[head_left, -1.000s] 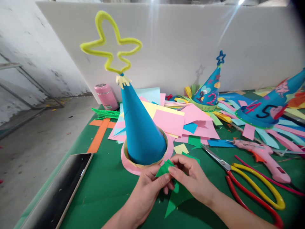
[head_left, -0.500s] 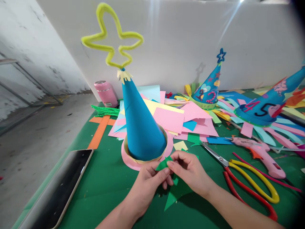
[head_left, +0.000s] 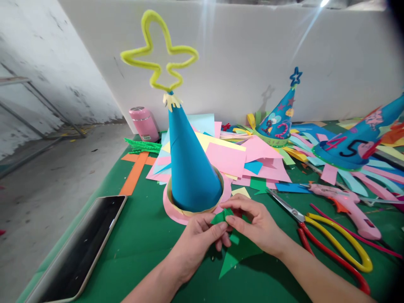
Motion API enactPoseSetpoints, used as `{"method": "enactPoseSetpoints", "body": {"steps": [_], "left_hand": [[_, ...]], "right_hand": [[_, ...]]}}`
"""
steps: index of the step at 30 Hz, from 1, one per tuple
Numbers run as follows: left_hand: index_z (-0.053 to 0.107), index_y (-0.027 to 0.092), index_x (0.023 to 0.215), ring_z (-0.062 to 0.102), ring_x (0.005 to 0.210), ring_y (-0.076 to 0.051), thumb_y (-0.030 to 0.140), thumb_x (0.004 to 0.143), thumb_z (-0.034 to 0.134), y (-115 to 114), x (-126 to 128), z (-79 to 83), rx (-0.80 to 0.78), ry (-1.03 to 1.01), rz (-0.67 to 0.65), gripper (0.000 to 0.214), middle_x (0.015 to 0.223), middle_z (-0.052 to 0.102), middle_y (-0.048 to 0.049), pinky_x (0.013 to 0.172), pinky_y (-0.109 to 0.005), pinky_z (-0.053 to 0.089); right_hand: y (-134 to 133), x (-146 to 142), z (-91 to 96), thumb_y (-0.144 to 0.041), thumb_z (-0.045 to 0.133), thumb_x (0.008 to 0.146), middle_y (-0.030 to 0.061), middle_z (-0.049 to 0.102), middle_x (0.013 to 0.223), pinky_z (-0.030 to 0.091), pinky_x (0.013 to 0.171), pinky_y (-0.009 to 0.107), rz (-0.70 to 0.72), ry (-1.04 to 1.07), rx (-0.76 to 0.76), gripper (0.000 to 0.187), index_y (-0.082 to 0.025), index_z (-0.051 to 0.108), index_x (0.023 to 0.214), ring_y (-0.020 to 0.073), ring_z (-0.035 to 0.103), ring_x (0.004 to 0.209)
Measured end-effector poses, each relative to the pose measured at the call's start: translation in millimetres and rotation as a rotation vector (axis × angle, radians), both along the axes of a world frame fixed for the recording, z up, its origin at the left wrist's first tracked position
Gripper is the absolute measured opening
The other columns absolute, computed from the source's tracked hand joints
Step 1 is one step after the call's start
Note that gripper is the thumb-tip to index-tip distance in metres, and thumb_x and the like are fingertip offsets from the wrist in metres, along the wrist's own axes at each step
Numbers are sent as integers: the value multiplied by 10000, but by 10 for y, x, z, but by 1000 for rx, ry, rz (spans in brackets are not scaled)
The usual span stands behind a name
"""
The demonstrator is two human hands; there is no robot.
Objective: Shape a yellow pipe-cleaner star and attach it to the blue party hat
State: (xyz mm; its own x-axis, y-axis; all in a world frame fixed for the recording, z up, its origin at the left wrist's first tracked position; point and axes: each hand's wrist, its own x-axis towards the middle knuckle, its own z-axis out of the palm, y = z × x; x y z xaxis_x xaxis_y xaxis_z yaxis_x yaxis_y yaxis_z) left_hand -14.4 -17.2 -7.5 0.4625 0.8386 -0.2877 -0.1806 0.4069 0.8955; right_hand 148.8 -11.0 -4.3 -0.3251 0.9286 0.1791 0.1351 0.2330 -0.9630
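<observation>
A small folded piece of green paper [head_left: 222,216] is pinched between both hands, just in front of a blue paper cone hat [head_left: 192,168]. My left hand [head_left: 202,235] grips its left side between thumb and fingers. On its right side, my right hand [head_left: 252,219] holds it by thumb and fingertips. Beneath the hands lies a larger pointed sheet of green paper [head_left: 238,254], partly covered by them. The cone stands upright in a pink brim [head_left: 172,212] and bears a yellow pipe-cleaner star [head_left: 151,50] on its tip.
Scissors [head_left: 334,235] with yellow and red handles and a pink glue gun [head_left: 347,206] lie at the right. A phone [head_left: 78,248] rests at the left. Behind are paper sheets [head_left: 225,158], a pink flask [head_left: 144,124] and two decorated hats [head_left: 276,118].
The view has shifted slightly, so most things sit a little further right. My right fingers have changed their position on the green paper, which both hands still hold.
</observation>
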Motion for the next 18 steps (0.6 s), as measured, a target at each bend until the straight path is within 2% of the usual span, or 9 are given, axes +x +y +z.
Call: {"method": "enactPoseSetpoints", "body": {"steps": [6,10,14,18], "left_hand": [[619,112,731,450,492,-90,292,788,513,24,0,52,-51,-29,-2,216,550,609,-38,505,-222,321],[611,122,692,423,484,-83,296,766,545,23,-14,43,47,57,29,201,545,588,-16,503,-220,315],[590,134,652,419,506,-95,309,771,534,20,-17,59,149,178,89,219,544,558,0,503,-225,324],[579,139,629,424,523,-101,313,797,490,19,-26,88,285,300,83,258,555,532,4,516,-228,334]], "right_hand": [[-8,28,28,-165,542,792,61,500,1021,478,705,282,23,-12,81,301,-271,587,1071,182,507,928],[-14,62,13,-120,554,780,44,430,1092,457,791,280,11,5,162,287,-301,623,992,176,470,1014],[0,91,-14,-123,588,767,24,433,1094,424,827,287,13,-13,177,212,-294,654,874,154,487,962],[20,118,3,-142,598,766,24,431,1115,396,862,301,34,-53,167,172,-277,663,850,155,486,953]]}}
